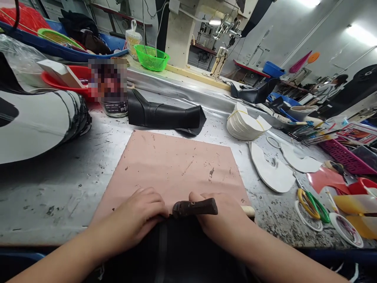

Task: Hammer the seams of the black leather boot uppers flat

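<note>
My right hand (220, 220) is closed around a hammer (196, 207). Its dark metal head lies crosswise over the front edge of a pinkish-tan sheet, and the pale handle end sticks out to the right of my wrist. At the same edge my left hand (144, 214) is closed, its fingertips pressed on the upper edge of a black leather piece (185, 251). This piece hangs down toward me over the table's front edge, with a greyish strip running along it. The sheet (176, 161) lies flat beneath both hands and bears dark marks.
A folded black leather piece (165, 114) lies behind the sheet, beside a jar (116, 108). Stacked white-faced pieces (35, 122) stand left. On the right are white templates (271, 173), a banded white bundle (246, 124), scissors (313, 204) and a tape roll (346, 229).
</note>
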`<state>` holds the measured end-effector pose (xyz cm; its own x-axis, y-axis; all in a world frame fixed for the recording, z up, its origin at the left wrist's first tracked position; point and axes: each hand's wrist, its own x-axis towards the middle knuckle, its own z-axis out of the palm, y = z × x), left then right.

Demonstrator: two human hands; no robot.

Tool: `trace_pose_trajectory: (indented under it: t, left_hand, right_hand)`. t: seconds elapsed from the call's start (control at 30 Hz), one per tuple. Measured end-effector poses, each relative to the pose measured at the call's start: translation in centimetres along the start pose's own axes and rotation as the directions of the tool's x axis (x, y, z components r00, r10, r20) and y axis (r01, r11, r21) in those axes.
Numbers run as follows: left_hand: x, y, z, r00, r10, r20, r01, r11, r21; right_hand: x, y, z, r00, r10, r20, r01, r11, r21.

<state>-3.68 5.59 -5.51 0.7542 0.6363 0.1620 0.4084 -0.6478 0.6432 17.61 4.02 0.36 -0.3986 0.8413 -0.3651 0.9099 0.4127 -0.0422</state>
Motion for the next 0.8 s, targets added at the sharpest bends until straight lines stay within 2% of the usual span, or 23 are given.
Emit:
trace_pose_trajectory:
  t: [0.07,0.2,0.27,0.37,0.5,0.57,0.7,0.8]
  left_hand:
    - [-0.2,-0.1,-0.1,0.997,0.070,-0.020,-0.069,0.997,0.034]
    - [-0.5,0.0,0.1,0.977,0.207,-0.053,-0.193,0.961,0.199]
    - [-0.7,0.2,0.2,0.971,0.229,-0.071,-0.205,0.946,0.251]
    - [-0.8,0.4,0.2,0.968,0.229,-0.098,-0.190,0.934,0.303]
    - [-0.9,0.5,0.4,0.966,0.238,-0.103,-0.194,0.926,0.325]
    - [-1.0,0.3,0.4,0.971,0.208,-0.115,-0.167,0.941,0.294]
    - [-1.5,-0.3,0.0,0.991,0.002,-0.134,0.017,0.990,0.141]
    - [-1.9,-0.3,-0.1,0.995,-0.031,-0.098,0.035,0.998,0.042]
  right_hand:
    - [-0.1,0.1,0.0,1.000,-0.008,-0.027,0.009,1.000,0.018]
    - [-0.1,0.2,0.3,0.987,0.038,-0.157,-0.009,0.983,0.185]
    - [-0.1,0.1,0.4,0.988,0.043,-0.148,-0.011,0.977,0.213]
    - [-0.2,-0.1,0.4,0.996,-0.005,-0.089,0.018,0.988,0.153]
    - [-0.4,-0.4,0.2,0.992,0.014,-0.126,0.004,0.990,0.141]
    - [-0.3,-0.7,0.2,0.997,0.009,-0.075,-0.001,0.994,0.109]
    - [0.1,-1.1,0.1,0.999,-0.029,-0.035,0.030,0.999,0.039]
    - [0.2,-1.2,-0.1,0.998,-0.060,-0.025,0.061,0.998,0.005]
